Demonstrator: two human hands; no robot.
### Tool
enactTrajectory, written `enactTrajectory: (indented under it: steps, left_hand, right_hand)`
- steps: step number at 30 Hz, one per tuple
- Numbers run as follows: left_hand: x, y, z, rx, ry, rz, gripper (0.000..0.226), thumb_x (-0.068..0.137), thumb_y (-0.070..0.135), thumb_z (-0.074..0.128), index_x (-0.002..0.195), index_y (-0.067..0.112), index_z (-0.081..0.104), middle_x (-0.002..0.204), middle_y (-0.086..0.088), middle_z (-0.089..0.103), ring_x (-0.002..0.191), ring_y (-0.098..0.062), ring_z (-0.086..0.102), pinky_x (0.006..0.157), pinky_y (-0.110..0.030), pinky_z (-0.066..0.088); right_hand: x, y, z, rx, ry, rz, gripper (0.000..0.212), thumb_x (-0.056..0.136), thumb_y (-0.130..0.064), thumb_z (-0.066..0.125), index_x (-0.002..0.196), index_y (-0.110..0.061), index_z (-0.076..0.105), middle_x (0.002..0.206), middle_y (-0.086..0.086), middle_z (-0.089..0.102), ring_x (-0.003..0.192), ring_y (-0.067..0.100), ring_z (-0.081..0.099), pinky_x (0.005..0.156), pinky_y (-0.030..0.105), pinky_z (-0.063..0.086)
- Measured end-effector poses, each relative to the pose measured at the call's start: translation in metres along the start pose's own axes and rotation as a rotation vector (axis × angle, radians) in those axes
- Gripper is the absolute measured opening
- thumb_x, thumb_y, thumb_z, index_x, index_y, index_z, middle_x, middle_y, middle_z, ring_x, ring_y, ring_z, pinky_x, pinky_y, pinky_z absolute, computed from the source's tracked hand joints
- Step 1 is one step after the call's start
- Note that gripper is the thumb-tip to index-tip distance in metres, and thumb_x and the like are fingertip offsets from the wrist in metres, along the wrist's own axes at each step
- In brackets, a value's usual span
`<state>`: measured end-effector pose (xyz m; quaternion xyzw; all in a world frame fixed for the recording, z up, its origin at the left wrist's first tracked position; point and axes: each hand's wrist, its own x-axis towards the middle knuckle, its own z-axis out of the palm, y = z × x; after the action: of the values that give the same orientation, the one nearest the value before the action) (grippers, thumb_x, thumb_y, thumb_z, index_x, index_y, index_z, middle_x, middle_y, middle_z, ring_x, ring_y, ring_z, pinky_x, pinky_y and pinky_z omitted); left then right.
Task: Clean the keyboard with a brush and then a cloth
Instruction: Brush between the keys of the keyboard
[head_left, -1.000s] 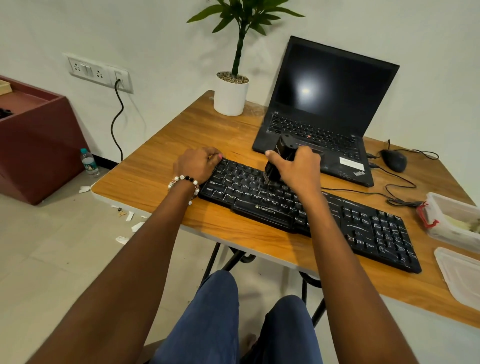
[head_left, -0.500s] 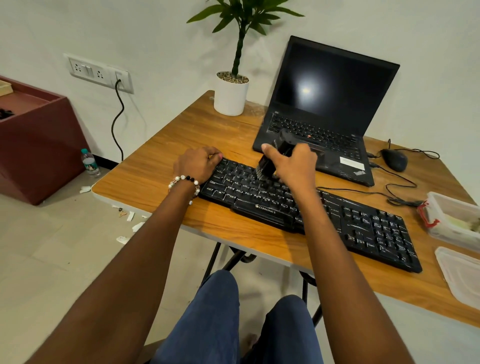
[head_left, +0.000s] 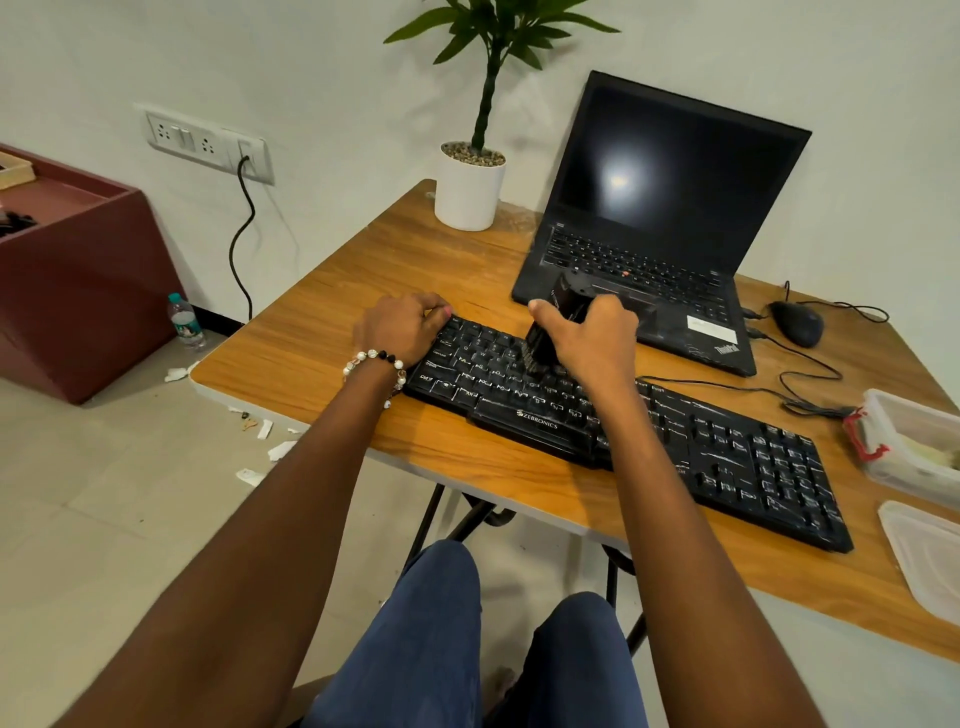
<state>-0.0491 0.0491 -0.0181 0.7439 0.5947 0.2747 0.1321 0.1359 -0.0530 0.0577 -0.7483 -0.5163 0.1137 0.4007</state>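
Note:
A black keyboard (head_left: 727, 447) lies slantwise across the wooden table (head_left: 322, 364). My right hand (head_left: 592, 343) grips a black brush (head_left: 545, 338) by its handle, with the bristles down on the upper left keys. My left hand (head_left: 400, 327), with a bead bracelet on the wrist, holds the keyboard's far left corner with curled fingers. No cloth is in view.
An open black laptop (head_left: 665, 208) stands just behind the keyboard, with a potted plant (head_left: 470, 182) to its left. A mouse (head_left: 797, 322) with a cable lies at the right. A plastic box (head_left: 914, 447) and its lid (head_left: 930, 561) sit at the right edge.
My right hand has moved the brush a little to the left along the upper keys. My left hand has stayed on the corner.

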Motion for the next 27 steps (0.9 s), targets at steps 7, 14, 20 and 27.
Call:
enactTrajectory:
  steps: [7,14,20,27]
  left_hand:
    - [0.0,0.001,0.001,-0.007,0.005,-0.003,0.032,0.096,0.053,0.045,0.113,0.038,0.067,0.098,0.001,0.072,0.087,-0.022,0.063,0.065,-0.027,0.044]
    - [0.0,0.001,0.0,0.003,0.007,0.006,0.032,0.097,0.053,0.045,0.115,0.038,0.066,0.104,0.002,0.072,0.092,-0.022,0.063,0.064,-0.027,0.04]
    - [0.0,0.0,0.0,-0.006,0.01,0.016,0.031,0.097,0.052,0.045,0.113,0.038,0.067,0.103,0.003,0.072,0.091,-0.022,0.063,0.063,-0.027,0.038]
    - [0.001,-0.001,0.001,-0.01,0.002,0.005,0.031,0.096,0.054,0.045,0.112,0.039,0.067,0.098,0.002,0.072,0.087,-0.021,0.062,0.062,-0.027,0.038]
  right_hand:
    - [-0.002,-0.005,-0.007,-0.047,-0.174,0.027,0.032,0.084,-0.037,0.073,0.082,-0.011,0.055,0.087,0.006,0.063,0.076,0.02,0.062,0.061,0.035,0.053]
    - [-0.004,-0.002,0.004,-0.051,0.0,-0.053,0.039,0.087,-0.044,0.07,0.069,-0.015,0.049,0.069,-0.002,0.056,0.071,0.02,0.06,0.053,0.025,0.041]
    - [0.003,-0.005,-0.005,-0.052,-0.2,0.017,0.035,0.083,-0.039,0.074,0.088,-0.008,0.059,0.084,0.006,0.066,0.066,0.018,0.064,0.05,0.032,0.054]
    - [0.001,-0.011,0.009,0.085,-0.008,0.035,0.046,0.082,-0.047,0.073,0.081,-0.003,0.061,0.077,0.006,0.067,0.073,0.025,0.067,0.067,0.047,0.058]
